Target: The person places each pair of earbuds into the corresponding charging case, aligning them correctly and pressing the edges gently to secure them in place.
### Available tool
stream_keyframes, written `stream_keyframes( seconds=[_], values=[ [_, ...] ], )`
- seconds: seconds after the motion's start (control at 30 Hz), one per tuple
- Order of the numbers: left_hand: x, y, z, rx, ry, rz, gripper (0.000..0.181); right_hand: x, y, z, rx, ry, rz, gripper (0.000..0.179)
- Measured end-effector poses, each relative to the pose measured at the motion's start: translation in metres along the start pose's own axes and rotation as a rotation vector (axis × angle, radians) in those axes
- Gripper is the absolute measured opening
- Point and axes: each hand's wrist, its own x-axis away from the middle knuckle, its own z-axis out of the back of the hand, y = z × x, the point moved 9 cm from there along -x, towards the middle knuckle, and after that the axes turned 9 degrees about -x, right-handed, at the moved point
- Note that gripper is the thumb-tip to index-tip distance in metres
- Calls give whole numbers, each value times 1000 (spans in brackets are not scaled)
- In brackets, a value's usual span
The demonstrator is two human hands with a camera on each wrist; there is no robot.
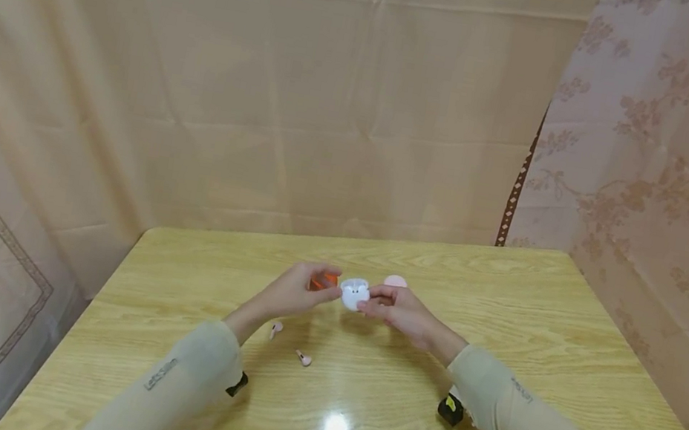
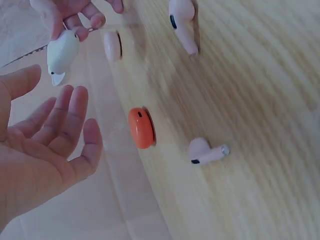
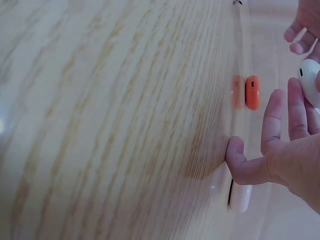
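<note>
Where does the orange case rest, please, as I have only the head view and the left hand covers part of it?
Observer: The left wrist view shows the orange case resting on the table, apart from the left hand.
Operator: Thank you. Does the white case held in the right hand bear any mark that I am missing?
Observer: Yes, the right wrist view shows a small dark oblong mark on the side facing that camera.
Operator: And is there any detail on the earbud nearer the left hand?
Observer: In the left wrist view, its stem ends in a shiny, silvery tip.
</note>
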Motion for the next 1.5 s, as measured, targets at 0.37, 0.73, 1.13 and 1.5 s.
stream_keyframes(
  seconds=[0.37, 0.73, 1.13, 1.5],
  values=[
    [5, 0, -17, 158, -66, 69, 49, 2, -11, -1, -36, -6, 48, 38],
    [3, -2, -14, 202, -7, 94, 45, 2, -19, -4, -42, -9, 81, 45],
    [3, 2, -12, 186, 8, 59, 39, 6, -18, -4, -42, 2, 48, 45],
    [5, 8, -6, 190, 19, 34, 38, 7, -24, -8, -111, -29, 29, 45]
  ],
)
